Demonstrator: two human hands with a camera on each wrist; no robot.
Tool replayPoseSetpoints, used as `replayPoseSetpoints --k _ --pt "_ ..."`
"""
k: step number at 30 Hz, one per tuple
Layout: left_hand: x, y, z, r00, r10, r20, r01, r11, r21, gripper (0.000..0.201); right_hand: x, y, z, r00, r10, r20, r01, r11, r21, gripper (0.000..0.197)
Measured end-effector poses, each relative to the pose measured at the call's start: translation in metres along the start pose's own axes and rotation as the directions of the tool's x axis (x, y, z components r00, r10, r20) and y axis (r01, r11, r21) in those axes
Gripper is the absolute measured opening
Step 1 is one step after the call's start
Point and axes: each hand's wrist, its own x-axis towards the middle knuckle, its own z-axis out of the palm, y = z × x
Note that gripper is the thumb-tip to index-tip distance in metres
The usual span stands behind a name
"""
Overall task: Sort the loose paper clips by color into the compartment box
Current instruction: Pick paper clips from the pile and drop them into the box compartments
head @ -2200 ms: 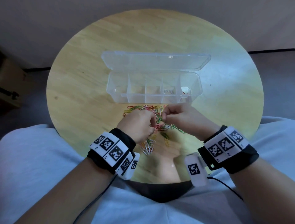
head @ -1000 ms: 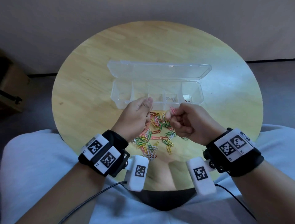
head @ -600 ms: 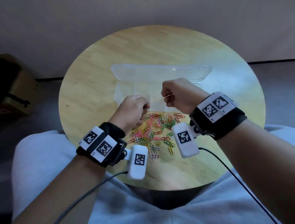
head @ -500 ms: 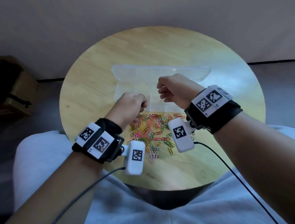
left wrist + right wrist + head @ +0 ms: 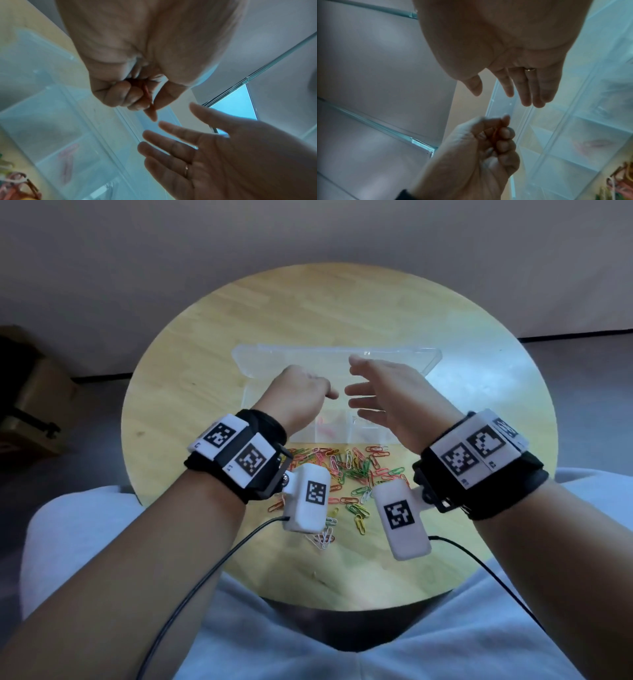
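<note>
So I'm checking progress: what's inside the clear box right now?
The box holds a few pink clips in one compartment. Both hands hover over the other compartments, hiding most of them; the left hand pinches a red clip.

Both hands hover over the open compartment box [image 5: 255,409] at the worktop's [image 5: 191,378] middle, blocking access from above. The raised lid [image 5: 424,361] bars the far side. The paper clip pile [image 5: 352,470] fills the near-centre. The worktop's left, right and far edges lie bare.

Clips [image 5: 346,474] lie before the box [image 5: 260,402]; hands above it.
</note>
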Motion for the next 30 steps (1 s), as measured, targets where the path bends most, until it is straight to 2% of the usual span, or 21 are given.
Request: replayPoseSetpoints --k 6,8,11,13,15,17,20,24,26,30 --pt "0.010 0.002 0.012 0.999 0.037 0.020 -0.038 0.999 0.025 0.017 -0.030 0.020 -0.030 0.999 0.002 -0.035 0.006 0.972 0.234 0.029" --pt "0.007 0.003 0.012 0.998 0.044 0.054 -0.046 0.998 0.040 0.016 -0.035 0.026 -0.038 0.999 -0.001 -0.051 0.014 0.968 0.250 0.024" --pt "0.000 -0.001 0.006 0.993 0.101 0.058 -0.107 0.987 0.123 0.027 -0.040 0.034 -0.046 0.998 -0.026 -0.050 0.036 0.978 0.205 0.016" --pt "-0.013 0.000 -0.004 0.986 0.166 0.018 -0.167 0.974 0.154 0.032 -0.040 0.039 -0.049 0.999 -0.045 -0.009 0.046 0.989 0.138 0.013" --pt "-0.029 0.000 -0.013 0.975 0.222 -0.022 -0.214 0.958 0.189 0.019 -0.040 0.045 -0.050 0.997 -0.050 0.067 0.048 0.998 0.035 0.012" --pt "-0.045 -0.006 -0.019 0.972 0.235 -0.012 -0.224 0.940 0.256 0.009 -0.039 0.051 -0.045 0.989 -0.043 0.140 0.055 0.995 -0.084 0.012" --pt "-0.057 -0.029 -0.019 0.988 0.152 0.004 -0.140 0.897 0.418 0.008 -0.035 0.062 -0.029 0.976 -0.043 0.214 0.105 0.953 -0.285 0.008" --pt "-0.056 -0.063 -0.011 0.999 0.012 0.033 -0.028 0.835 0.550 0.003 -0.030 0.078 -0.006 0.953 -0.056 0.299 0.213 0.824 -0.524 0.008" --pt "-0.054 -0.072 -0.007 0.999 -0.013 0.051 -0.018 0.821 0.571 0.001 -0.029 0.081 0.002 0.952 -0.079 0.295 0.249 0.761 -0.599 0.010" --pt "-0.050 -0.079 -0.002 0.991 -0.013 0.136 -0.071 0.803 0.592 0.006 -0.029 0.081 0.013 0.955 -0.085 0.284 0.262 0.692 -0.672 0.013"
